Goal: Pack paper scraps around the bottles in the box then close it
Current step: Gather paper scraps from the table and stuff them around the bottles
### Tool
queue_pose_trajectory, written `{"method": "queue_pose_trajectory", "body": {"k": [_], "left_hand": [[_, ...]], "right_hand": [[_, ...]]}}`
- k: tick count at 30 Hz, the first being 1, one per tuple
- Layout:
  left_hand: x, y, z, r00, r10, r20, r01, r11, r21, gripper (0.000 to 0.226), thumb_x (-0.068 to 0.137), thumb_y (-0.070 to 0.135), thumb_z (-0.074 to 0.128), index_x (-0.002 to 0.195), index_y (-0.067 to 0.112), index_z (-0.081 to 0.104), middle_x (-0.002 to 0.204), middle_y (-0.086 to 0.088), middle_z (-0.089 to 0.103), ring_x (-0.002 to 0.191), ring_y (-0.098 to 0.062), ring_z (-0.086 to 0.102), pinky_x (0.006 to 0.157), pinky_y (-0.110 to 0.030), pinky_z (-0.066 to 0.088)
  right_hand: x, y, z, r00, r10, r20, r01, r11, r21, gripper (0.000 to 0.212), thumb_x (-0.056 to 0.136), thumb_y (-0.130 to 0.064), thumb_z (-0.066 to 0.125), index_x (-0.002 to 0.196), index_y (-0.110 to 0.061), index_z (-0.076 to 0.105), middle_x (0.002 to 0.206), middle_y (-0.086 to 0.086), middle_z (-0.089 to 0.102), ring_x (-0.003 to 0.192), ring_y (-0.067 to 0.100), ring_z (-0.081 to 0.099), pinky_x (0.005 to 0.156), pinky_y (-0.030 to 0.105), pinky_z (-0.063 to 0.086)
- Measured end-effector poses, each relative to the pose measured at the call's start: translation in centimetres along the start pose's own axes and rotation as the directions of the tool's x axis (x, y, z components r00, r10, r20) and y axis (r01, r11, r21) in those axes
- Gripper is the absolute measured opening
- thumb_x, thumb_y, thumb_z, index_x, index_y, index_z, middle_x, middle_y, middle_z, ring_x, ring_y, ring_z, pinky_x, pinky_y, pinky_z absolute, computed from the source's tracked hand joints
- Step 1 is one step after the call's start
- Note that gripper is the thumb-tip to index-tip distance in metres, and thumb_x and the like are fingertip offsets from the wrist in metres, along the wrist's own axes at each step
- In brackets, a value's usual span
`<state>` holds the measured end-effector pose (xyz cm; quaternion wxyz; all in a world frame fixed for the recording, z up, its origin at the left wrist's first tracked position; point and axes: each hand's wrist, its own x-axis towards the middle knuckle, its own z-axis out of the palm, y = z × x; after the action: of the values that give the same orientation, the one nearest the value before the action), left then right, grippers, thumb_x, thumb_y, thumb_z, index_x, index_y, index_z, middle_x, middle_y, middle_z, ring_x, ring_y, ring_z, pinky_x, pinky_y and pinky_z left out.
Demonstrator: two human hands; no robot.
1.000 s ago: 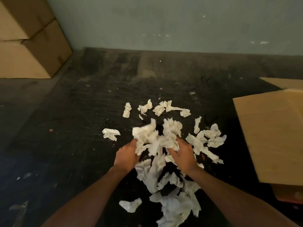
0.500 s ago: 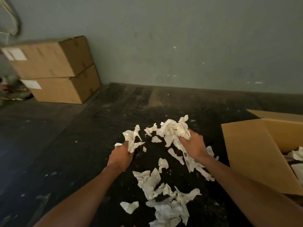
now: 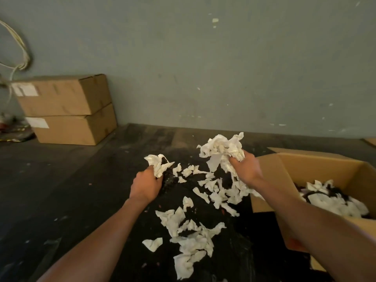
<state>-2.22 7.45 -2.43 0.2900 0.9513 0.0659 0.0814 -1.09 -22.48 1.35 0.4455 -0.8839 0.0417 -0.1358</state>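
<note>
Scraps already line the open box [image 3: 317,165]; your left hand [image 3: 145,185] and right hand [image 3: 247,169] each grip crumpled paper, more litters the floor [image 3: 71,190], closing remains.

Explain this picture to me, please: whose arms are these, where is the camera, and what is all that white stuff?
No machine here: a person wears a camera on the head, looking down at their own arms. The left hand grips a small wad of paper; the right hand grips a bigger bunch. More torn paper scraps lie on the dark floor. At right is an open cardboard box, already partly filled with paper. Two closed boxes are stacked by the wall.
</note>
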Motion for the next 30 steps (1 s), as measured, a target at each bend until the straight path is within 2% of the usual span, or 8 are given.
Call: {"method": "queue_pose_trajectory", "body": {"k": [7, 11, 15, 19, 22, 25, 28, 30], "left_hand": [[-2.2, 6.5, 1.4, 0.991, 0.132, -0.012, -0.132, 0.991, -0.016, 0.033, 0.095, 0.038, 0.052, 0.119, 0.015, 0.057, 0.108, -0.013, 0.066, 0.097, -0.033, 0.064, 0.081, -0.046, 0.053], [-2.5, 12.2, 4.2, 0.977, 0.215, -0.001, -0.214, 0.976, -0.031, 0.03, 0.096, 0.036, 0.052, 0.117, 0.015, 0.058, 0.105, -0.01, 0.068, 0.095, -0.03, 0.065, 0.083, -0.045, 0.054], [-2.2, 19.5, 8.8, 0.966, 0.259, 0.0, -0.258, 0.963, -0.075, 0.03, 0.095, 0.04, 0.05, 0.113, 0.017, 0.06, 0.104, -0.01, 0.067, 0.096, -0.032, 0.064, 0.082, -0.043, 0.052], [-2.0, 28.3, 14.8, 0.961, 0.263, 0.083, -0.256, 0.963, -0.077, 0.038, 0.092, 0.047, 0.046, 0.118, 0.022, 0.058, 0.11, -0.013, 0.066, 0.1, -0.036, 0.062, 0.084, -0.047, 0.052], [-2.4, 34.2, 19.4, 0.931, 0.316, 0.181, -0.298, 0.947, -0.119, 0.042, 0.091, 0.05, 0.045, 0.121, 0.024, 0.059, 0.109, -0.007, 0.068, 0.098, -0.029, 0.064, 0.085, -0.045, 0.054], [-3.6, 38.2, 23.3, 0.867, 0.352, 0.352, -0.322, 0.936, -0.141, 0.041, 0.094, 0.049, 0.047, 0.127, 0.027, 0.056, 0.122, -0.003, 0.066, 0.107, -0.025, 0.061, 0.091, -0.041, 0.05], [-4.2, 40.4, 26.1, 0.771, 0.309, 0.556, -0.314, 0.945, -0.09, 0.052, 0.091, 0.039, 0.061, 0.138, 0.023, 0.045, 0.139, -0.008, 0.054, 0.121, -0.027, 0.053, 0.101, -0.04, 0.044], [-4.7, 41.2, 27.0, 0.709, 0.254, 0.658, -0.322, 0.947, -0.019, 0.077, 0.082, 0.044, 0.071, 0.146, 0.024, 0.032, 0.148, -0.007, 0.039, 0.133, -0.028, 0.039, 0.108, -0.042, 0.037]], "right_hand": [[-0.9, 2.4, -7.1, 0.996, 0.022, -0.091, -0.019, 0.999, 0.033, 0.014, 0.096, -0.026, 0.059, 0.084, -0.019, 0.06, 0.066, -0.005, 0.057, 0.055, 0.005, 0.051, 0.043, 0.016, 0.034], [-0.1, 5.6, -12.1, 0.99, 0.001, -0.14, 0.004, 0.999, 0.035, 0.008, 0.096, -0.026, 0.059, 0.091, -0.018, 0.06, 0.068, -0.004, 0.059, 0.053, 0.005, 0.052, 0.04, 0.011, 0.034], [1.5, 10.4, -17.7, 0.989, 0.012, -0.15, -0.008, 1.0, 0.028, 0.01, 0.095, -0.029, 0.06, 0.094, -0.02, 0.062, 0.072, -0.001, 0.065, 0.058, 0.01, 0.059, 0.046, 0.017, 0.04], [4.3, 15.9, -23.4, 0.992, 0.104, -0.07, -0.104, 0.995, 0.006, 0.016, 0.094, -0.029, 0.062, 0.087, -0.015, 0.064, 0.075, 0.005, 0.068, 0.066, 0.017, 0.066, 0.057, 0.026, 0.051], [6.0, 20.3, -26.4, 0.985, 0.171, -0.008, -0.172, 0.985, -0.023, 0.025, 0.092, -0.029, 0.065, 0.074, -0.012, 0.061, 0.072, 0.011, 0.068, 0.061, 0.017, 0.061, 0.057, 0.027, 0.049], [6.8, 23.6, -28.1, 0.985, 0.086, 0.152, -0.067, 0.99, -0.126, 0.008, 0.093, -0.03, 0.063, 0.095, -0.023, 0.064, 0.089, 0.0, 0.071, 0.08, 0.013, 0.066, 0.069, 0.025, 0.051], [7.9, 26.6, -29.4, 0.932, 0.032, 0.362, 0.019, 0.991, -0.136, 0.044, 0.087, -0.041, 0.069, 0.128, -0.027, 0.057, 0.12, -0.01, 0.063, 0.111, 0.013, 0.06, 0.096, 0.032, 0.046], [8.6, 28.4, -29.9, 0.892, 0.091, 0.443, -0.005, 0.981, -0.192, 0.078, 0.069, -0.061, 0.076, 0.137, -0.035, 0.048, 0.133, -0.01, 0.057, 0.123, 0.017, 0.053, 0.107, 0.043, 0.041]]}}
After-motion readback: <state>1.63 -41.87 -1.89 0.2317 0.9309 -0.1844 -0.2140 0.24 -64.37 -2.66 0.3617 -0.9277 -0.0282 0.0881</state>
